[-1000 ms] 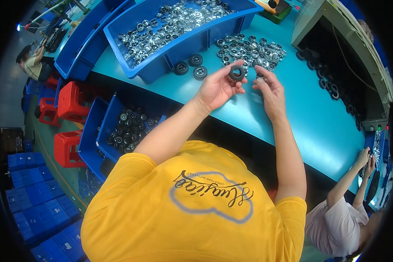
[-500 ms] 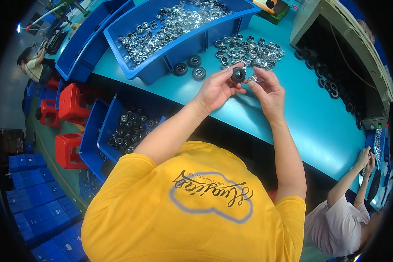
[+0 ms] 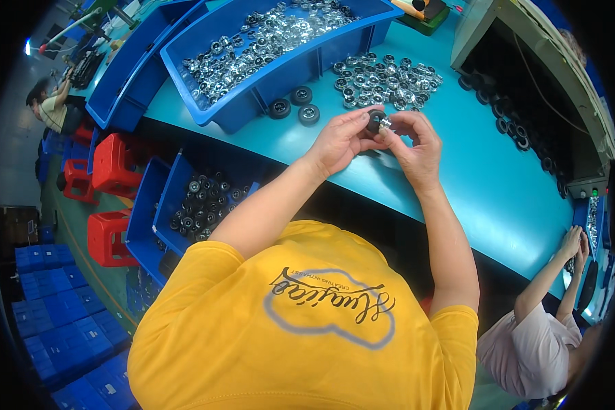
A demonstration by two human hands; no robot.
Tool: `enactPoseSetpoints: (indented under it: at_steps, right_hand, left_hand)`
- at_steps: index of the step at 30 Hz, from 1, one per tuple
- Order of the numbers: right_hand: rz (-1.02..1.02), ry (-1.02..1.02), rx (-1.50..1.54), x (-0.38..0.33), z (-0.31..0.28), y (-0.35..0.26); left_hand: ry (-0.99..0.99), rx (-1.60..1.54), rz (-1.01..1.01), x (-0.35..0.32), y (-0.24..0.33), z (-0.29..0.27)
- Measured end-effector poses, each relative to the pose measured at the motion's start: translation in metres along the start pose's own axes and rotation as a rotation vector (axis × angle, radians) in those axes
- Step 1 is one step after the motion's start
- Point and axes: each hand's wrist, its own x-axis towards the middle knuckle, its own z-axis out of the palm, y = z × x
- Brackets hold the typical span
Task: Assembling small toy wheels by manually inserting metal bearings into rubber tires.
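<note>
Between the thumb and fingers of my left hand (image 3: 342,141) is a small black rubber tyre (image 3: 374,121). A shiny chrome wheel hub (image 3: 385,124) is pinched in my right hand (image 3: 417,147) and touches the tyre's right side. How deep the hub sits in the tyre I cannot tell. Just beyond my hands, a spread of chrome hubs (image 3: 389,82) with dark centres lies on the turquoise table (image 3: 471,198). To the left of them are three black wheels (image 3: 309,115) with tyres and hubs together.
A long blue bin (image 3: 253,99) full of chrome hubs stands at the table's back. Lower left, another blue bin (image 3: 162,222) holds finished-looking wheels. Black tyres (image 3: 502,116) line the opening of a grey machine (image 3: 471,41). A co-worker (image 3: 533,342) handles something at right. Red stools (image 3: 109,236) stand left.
The right hand has brought the chrome hub leftward against the tyre; before, the two were apart. The tyre has turned slightly in my left hand.
</note>
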Motion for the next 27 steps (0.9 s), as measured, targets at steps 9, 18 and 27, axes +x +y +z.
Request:
enactPoseSetpoints:
  at_steps: [9, 18, 27]
  right_hand:
    - [0.218, 0.036, 0.271, 0.000, -0.007, 0.008]
    - [0.255, 0.045, 0.313, 0.001, -0.008, 0.007]
    - [0.270, 0.042, 0.308, 0.001, -0.007, 0.005]
  left_hand:
    - [-0.004, -0.094, -0.044, 0.000, 0.005, -0.004]
    - [-0.001, -0.118, -0.021, 0.001, 0.004, -0.005]
    - [-0.049, -0.138, 0.023, 0.002, 0.001, -0.013]
